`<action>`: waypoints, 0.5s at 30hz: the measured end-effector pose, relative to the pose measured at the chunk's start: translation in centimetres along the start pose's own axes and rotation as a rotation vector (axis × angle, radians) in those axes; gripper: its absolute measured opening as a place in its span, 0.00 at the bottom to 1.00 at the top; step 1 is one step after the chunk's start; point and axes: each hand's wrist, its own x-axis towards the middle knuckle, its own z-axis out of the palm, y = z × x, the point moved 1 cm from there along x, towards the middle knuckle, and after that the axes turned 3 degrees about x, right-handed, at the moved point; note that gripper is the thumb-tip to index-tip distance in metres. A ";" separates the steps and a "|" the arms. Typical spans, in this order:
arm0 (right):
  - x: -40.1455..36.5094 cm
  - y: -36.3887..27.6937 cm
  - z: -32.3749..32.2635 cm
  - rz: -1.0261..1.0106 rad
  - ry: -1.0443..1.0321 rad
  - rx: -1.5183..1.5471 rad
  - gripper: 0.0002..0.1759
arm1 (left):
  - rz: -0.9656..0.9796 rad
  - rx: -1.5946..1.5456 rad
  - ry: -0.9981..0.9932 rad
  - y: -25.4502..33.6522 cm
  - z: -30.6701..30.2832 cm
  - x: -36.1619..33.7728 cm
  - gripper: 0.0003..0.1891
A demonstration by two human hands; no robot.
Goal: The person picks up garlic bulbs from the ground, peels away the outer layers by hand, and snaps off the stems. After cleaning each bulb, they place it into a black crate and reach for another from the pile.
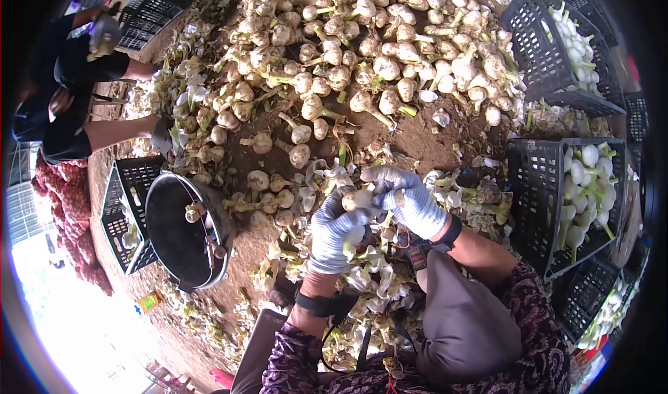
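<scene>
Both hands wear pale, soiled work gloves and meet in front of the body at the centre of the head view. My left hand (336, 230) is closed around a garlic bulb (358, 200), its fingers curled about it. My right hand (412, 203) touches the same bulb from the other side, fingers bent and pressed together. Whether a small tool is between its fingers cannot be made out. Peeled garlic skins (372, 276) lie below the hands. A large heap of unpeeled garlic bulbs (341, 77) spreads over the ground beyond them.
A black bucket (163, 223) stands at left beside a black crate (115, 216). Crates of cleaned bulbs (536, 199) (532, 46) line the right side. Another person (76, 67) sits at upper left, near red net sacks (66, 220).
</scene>
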 end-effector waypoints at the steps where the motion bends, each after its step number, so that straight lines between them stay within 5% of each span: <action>1: -0.2 -0.4 0.2 -0.019 -0.027 -0.011 0.21 | -0.103 -0.133 -0.038 -0.5 -0.8 0.2 0.23; 5: -0.5 -1.4 -0.3 -0.008 -0.263 -0.075 0.21 | -0.175 -0.394 -0.106 -0.4 -0.6 0.3 0.24; 9: -0.7 -1.0 -0.8 -0.008 -0.184 -0.004 0.21 | -0.059 -0.485 -0.080 -1.0 -0.8 0.6 0.24; 10: -0.6 -1.4 -0.7 0.045 -0.001 -0.226 0.17 | -0.028 -0.484 -0.095 -1.0 -0.8 0.5 0.24; 12: 0.8 -0.9 -1.7 -0.391 0.032 -1.208 0.13 | -0.058 -0.528 -0.076 -1.2 -0.4 0.3 0.27; 13: 0.6 -1.2 -1.7 -0.393 0.035 -1.208 0.13 | -0.037 -0.499 -0.057 -1.1 0.0 0.2 0.28; 15: -0.2 -2.2 -1.3 -0.001 0.046 -0.393 0.10 | -0.019 -0.473 -0.037 -1.0 0.4 0.2 0.28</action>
